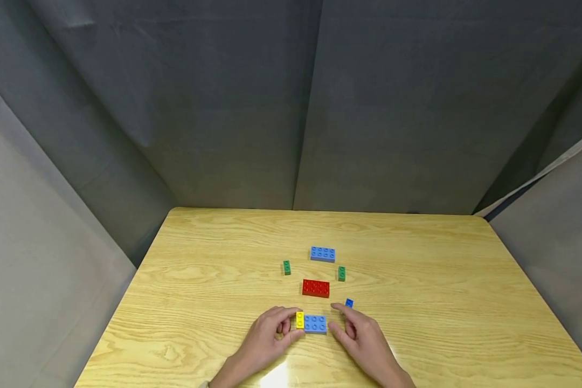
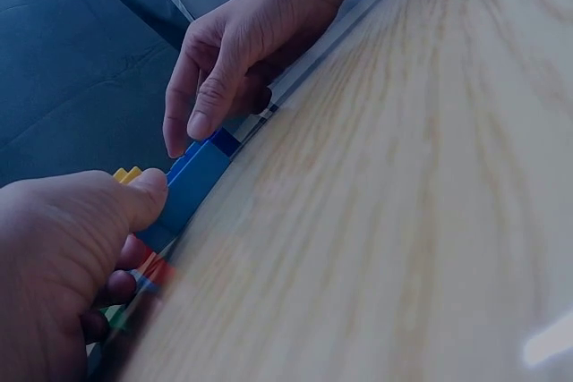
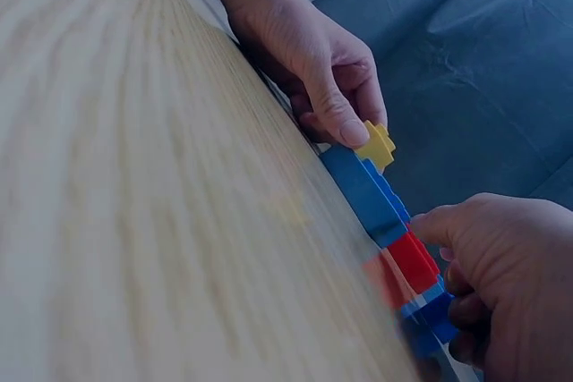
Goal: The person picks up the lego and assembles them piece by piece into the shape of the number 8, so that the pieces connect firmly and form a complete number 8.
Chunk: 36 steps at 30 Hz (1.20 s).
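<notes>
Head view, please: where is the yellow brick?

"On the left end of a light blue brick, between the hands, with 6 blue studs showing beside it. Whether it is pressed fully down, I cannot tell."

"What would make a clean fit?"

"My judgement: keep its 2 studs in line with the blue ones, then push straight down, evenly, so no end rides up. A steadying touch at the blue brick's uncovered end should help against sliding."

"And the hands?"

"The left hand pinches the yellow brick, thumb on the near side and index finger on the far, the gap just spanning it. The right hand grips nothing: thumb and index finger stand apart, the thumb just beside the blue brick's uncovered end. Contact there, I can't make out."

"Farther out?"

"A small blue brick by the right index finger, partly hidden. Beyond, a red brick, a left green brick, a right green brick and, farthest, a far light blue brick, all on the wooden table."
</notes>
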Available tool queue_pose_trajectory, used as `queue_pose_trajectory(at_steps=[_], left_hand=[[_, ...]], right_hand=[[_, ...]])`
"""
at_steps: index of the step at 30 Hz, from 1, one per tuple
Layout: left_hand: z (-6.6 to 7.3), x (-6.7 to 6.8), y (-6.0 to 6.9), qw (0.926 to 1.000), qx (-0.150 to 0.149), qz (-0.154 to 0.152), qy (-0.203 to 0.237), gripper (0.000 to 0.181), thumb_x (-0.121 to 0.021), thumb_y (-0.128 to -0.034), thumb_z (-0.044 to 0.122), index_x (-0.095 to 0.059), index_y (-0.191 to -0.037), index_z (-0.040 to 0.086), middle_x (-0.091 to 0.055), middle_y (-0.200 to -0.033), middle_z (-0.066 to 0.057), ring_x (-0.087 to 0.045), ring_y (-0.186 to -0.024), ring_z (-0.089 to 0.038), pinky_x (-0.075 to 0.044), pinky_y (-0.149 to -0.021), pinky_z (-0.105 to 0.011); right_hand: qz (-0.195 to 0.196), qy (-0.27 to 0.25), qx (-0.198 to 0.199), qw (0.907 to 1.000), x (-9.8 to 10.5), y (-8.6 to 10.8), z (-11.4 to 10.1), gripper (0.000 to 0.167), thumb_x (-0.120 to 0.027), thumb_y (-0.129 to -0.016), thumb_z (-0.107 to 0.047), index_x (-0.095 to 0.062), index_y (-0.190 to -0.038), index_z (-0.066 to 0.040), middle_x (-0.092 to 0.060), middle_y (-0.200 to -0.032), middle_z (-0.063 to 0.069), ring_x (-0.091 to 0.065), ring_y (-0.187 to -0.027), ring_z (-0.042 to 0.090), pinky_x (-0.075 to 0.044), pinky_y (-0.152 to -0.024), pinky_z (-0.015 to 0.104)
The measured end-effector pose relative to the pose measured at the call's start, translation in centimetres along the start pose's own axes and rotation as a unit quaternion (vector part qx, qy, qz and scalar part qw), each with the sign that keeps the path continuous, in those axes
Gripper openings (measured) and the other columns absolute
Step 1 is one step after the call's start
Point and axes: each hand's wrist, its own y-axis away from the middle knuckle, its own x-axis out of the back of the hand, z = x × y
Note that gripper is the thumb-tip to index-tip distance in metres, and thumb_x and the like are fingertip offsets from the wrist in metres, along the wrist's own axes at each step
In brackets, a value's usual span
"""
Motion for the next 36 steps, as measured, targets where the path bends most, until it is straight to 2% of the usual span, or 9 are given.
queue_pose_trajectory(at_steps=[11,36], left_hand=[[0.0,0.0,0.0,1.0,0.001,-0.003,0.001,0.046,-0.08,-0.0937,0.034,-0.069,-0.134,0.014,-0.053,-0.081,0.015,-0.046,-0.072,0.001,-0.042,-0.064,-0.017],[-0.1,-0.1,0.0,1.0,0.002,0.0,0.0,0.046,-0.079,-0.0938,0.034,-0.069,-0.135,0.015,-0.052,-0.081,0.016,-0.046,-0.072,0.001,-0.041,-0.064,-0.017]], right_hand=[[0.03,0.035,-0.006,0.9989,0.1,-0.2,0.6,0.039,-0.084,-0.091,-0.021,-0.073,-0.128,-0.016,-0.04,-0.061,-0.015,-0.034,-0.052,0.001,-0.031,-0.052,0.021],[0.017,0.039,-0.021,0.9989,0.4,-0.5,1.3,0.041,-0.081,-0.094,-0.023,-0.071,-0.132,-0.012,-0.041,-0.062,-0.014,-0.035,-0.053,0.003,-0.031,-0.053,0.022]])
